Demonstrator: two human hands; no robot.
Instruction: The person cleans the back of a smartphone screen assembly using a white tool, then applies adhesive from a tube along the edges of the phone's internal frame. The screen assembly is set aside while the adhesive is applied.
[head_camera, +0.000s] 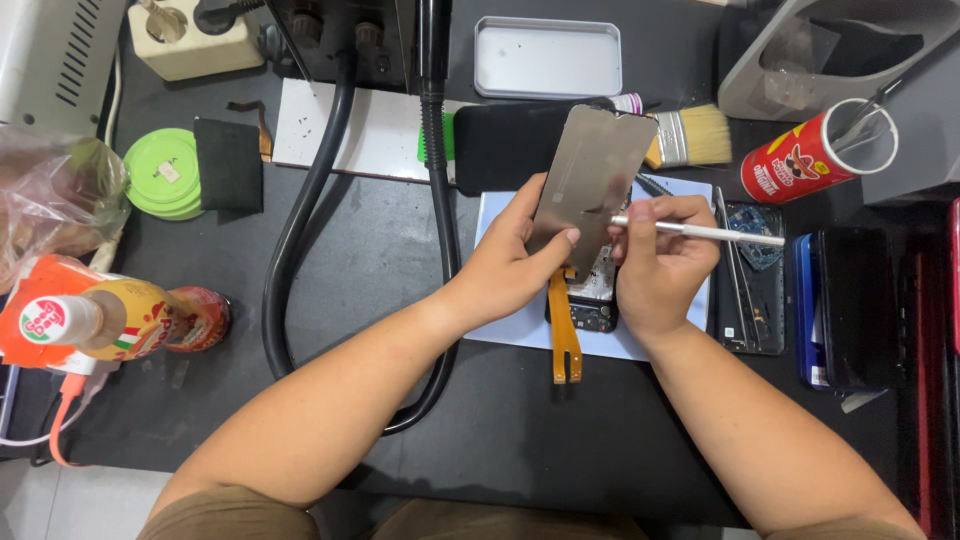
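The left hand (515, 262) is gripping the panel (592, 172), tilted with its long axis toward 1 o'clock; the right hand (662, 262) is pinching a tool (700, 232), tip touching the panel's lower edge.

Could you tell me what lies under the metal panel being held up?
Under the metal panel lie an opened phone with an orange ribbon cable, on a pale blue mat. The panel and both hands cover most of the phone's inner parts.
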